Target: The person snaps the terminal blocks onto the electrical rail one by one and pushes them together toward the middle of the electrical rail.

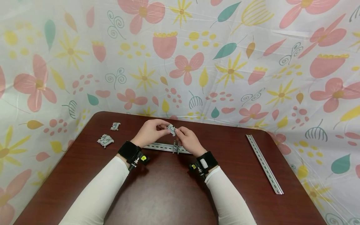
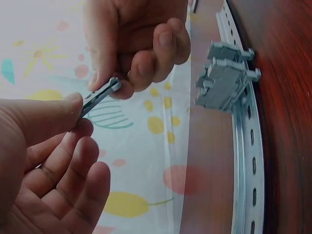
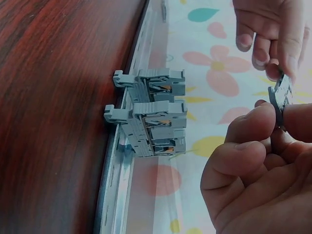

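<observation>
Between both hands, above the table, is a small grey DIN rail terminal block (image 1: 171, 129). My left hand (image 1: 152, 132) pinches one end of it between thumb and forefinger. The thumb and forefinger of my right hand (image 1: 189, 139) pinch the other end. In the left wrist view the terminal block (image 2: 100, 99) shows edge-on, thin and tilted. Below the hands lies a slotted metal DIN rail (image 1: 160, 146), partly hidden by them. Two grey terminal blocks (image 3: 158, 122) sit upright on that rail, with a narrow gap between them.
On the left of the table lie a single terminal block (image 1: 115, 126) and a small cluster of terminal blocks (image 1: 105, 140). A second slotted rail (image 1: 264, 164) lies at a slant on the right. Behind the dark wooden table (image 1: 157, 193) hangs a flowered cloth (image 1: 185, 62).
</observation>
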Action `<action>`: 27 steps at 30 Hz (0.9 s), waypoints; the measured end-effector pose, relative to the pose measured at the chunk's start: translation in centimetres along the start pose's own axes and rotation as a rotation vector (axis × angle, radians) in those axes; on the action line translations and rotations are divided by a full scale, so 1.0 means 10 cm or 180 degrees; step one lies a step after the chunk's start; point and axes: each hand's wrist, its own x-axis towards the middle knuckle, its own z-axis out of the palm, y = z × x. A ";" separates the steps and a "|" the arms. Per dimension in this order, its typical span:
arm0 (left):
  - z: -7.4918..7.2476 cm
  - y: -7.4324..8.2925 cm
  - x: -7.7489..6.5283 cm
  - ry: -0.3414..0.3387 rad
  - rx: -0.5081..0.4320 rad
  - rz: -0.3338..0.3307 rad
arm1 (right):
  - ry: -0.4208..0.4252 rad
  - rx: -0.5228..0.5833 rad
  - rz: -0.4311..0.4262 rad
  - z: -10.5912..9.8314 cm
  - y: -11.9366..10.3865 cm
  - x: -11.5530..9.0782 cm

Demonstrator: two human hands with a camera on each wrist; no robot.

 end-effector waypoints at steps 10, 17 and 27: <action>0.03 0.01 0.00 0.0163 -0.0230 0.0018 | 0.0037 -0.0029 -0.0041 0.00 0.00 0.01; 0.03 0.04 -0.02 0.0212 -0.0280 0.0030 | 0.0046 -0.0015 -0.0038 0.00 0.03 0.02; 0.07 0.04 -0.01 0.0349 -0.0083 0.0066 | 0.0080 -0.0055 0.0039 0.00 0.00 0.00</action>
